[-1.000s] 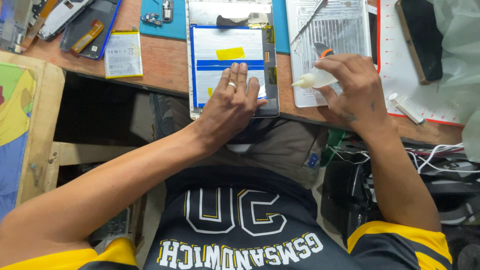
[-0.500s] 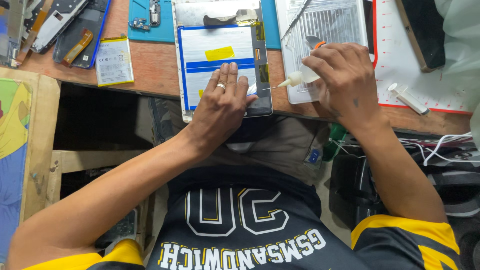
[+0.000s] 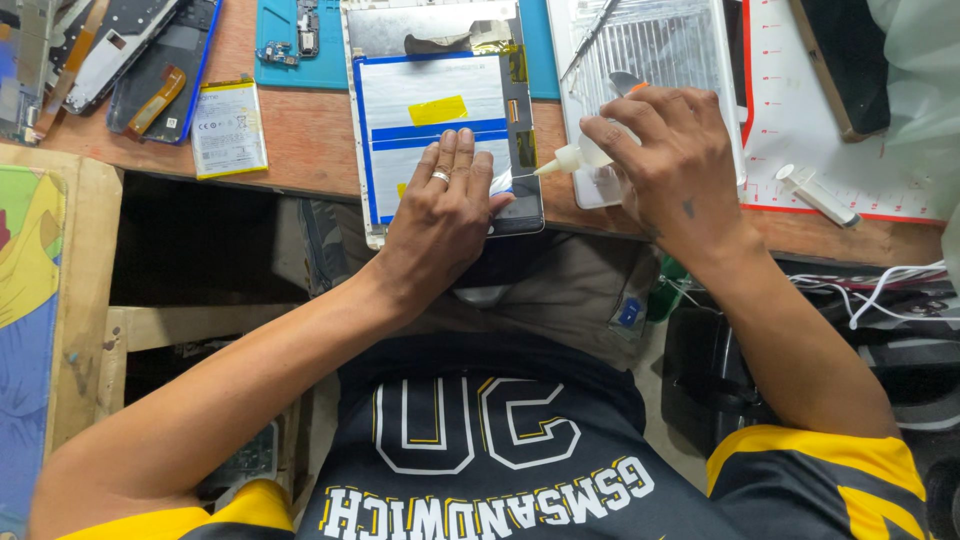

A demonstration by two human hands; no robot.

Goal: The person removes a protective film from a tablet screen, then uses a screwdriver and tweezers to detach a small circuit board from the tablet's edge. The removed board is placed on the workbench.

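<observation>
An opened tablet [image 3: 440, 40] lies on the wooden desk, its white battery [image 3: 430, 100] with blue and yellow stripes facing up. My left hand [image 3: 445, 215] rests flat on the battery's near part, fingers together, a ring on one finger. My right hand [image 3: 670, 165] grips a small white squeeze bottle [image 3: 575, 157] with a thin needle tip. The tip points left at the battery's right edge, just beside my left fingertips.
A loose flat battery [image 3: 228, 128] and an opened phone [image 3: 150, 55] lie at the left. A teal mat [image 3: 290, 45] holds small parts. A clear ribbed tray [image 3: 660, 50] and a white mat with a syringe [image 3: 815, 193] sit right. Cables [image 3: 880, 285] hang below the desk edge.
My right hand has brought the bottle's tip left and down to the battery's right edge. My left hand stays pressed on the battery.
</observation>
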